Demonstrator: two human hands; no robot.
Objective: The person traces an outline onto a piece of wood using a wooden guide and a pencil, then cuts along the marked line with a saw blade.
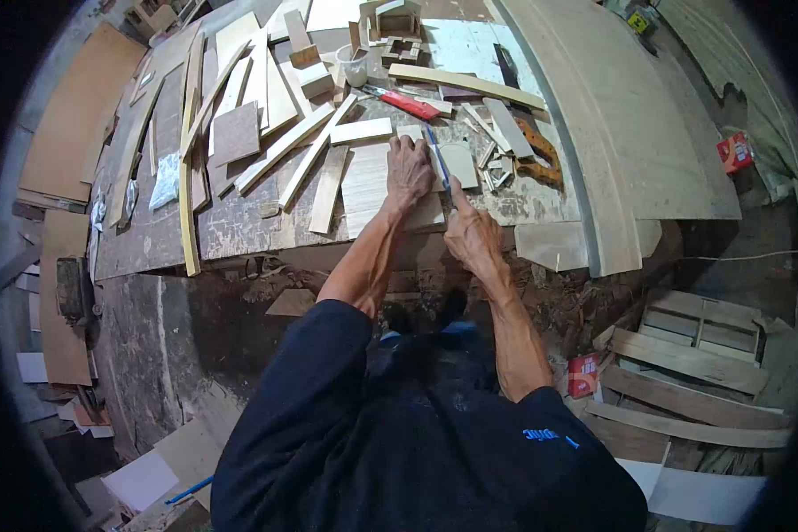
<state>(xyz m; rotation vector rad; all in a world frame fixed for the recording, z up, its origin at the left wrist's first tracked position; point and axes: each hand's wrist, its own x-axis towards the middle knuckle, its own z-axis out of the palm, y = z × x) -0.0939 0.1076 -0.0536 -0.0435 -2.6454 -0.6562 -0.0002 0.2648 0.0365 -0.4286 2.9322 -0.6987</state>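
Observation:
My left hand (410, 173) presses down on a pale wood piece (368, 182) near the front edge of the workbench, its fingers bent and close together. Just to the right, my right hand (473, 232) is wrapped round the near end of a thin blue tool (438, 157), which points away from me alongside my left fingers. I cannot make out what kind of tool it is. A light rounded piece (458, 166) lies right of the tool. Small wood offcuts (498, 170) are scattered beyond it.
Wood strips (279, 158) cover the bench's left side. A red-handled saw (408, 102), a white cup (352, 66) and a small wooden model (392, 18) stand or lie farther back. An orange-handled saw (538, 155) lies right, beside a long curved board (585, 133).

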